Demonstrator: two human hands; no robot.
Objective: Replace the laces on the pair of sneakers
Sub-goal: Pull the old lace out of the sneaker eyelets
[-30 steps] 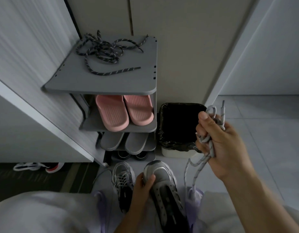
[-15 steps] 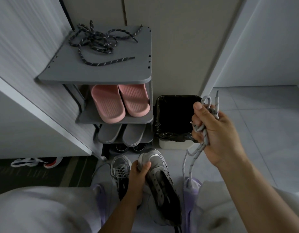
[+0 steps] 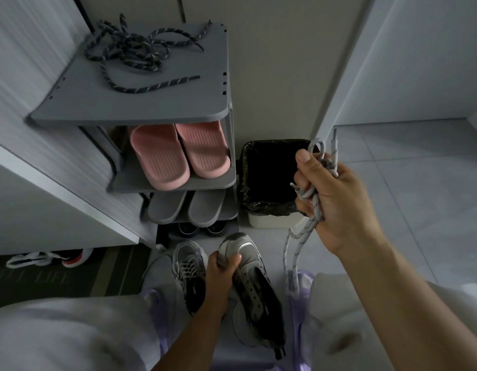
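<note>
Dim entryway: grey tiled floor (image 3: pixel 419 196), shoe rack (image 3: pixel 151 105) against the wall, bin (image 3: pixel 269 208) beside it.
Left hand (image 3: pixel 221 271) grips the unlaced sneaker (image 3: pixel 258 290) by its toe; right hand (image 3: pixel 336 207), well apart, clenches bundled pale laces (image 3: pixel 309 194). Second sneaker (image 3: pixel 188 263) sits partly behind the left wrist. Dark laces (image 3: pixel 130 49) top the rack; bottom-shelf shoes too dim to make out.
</note>
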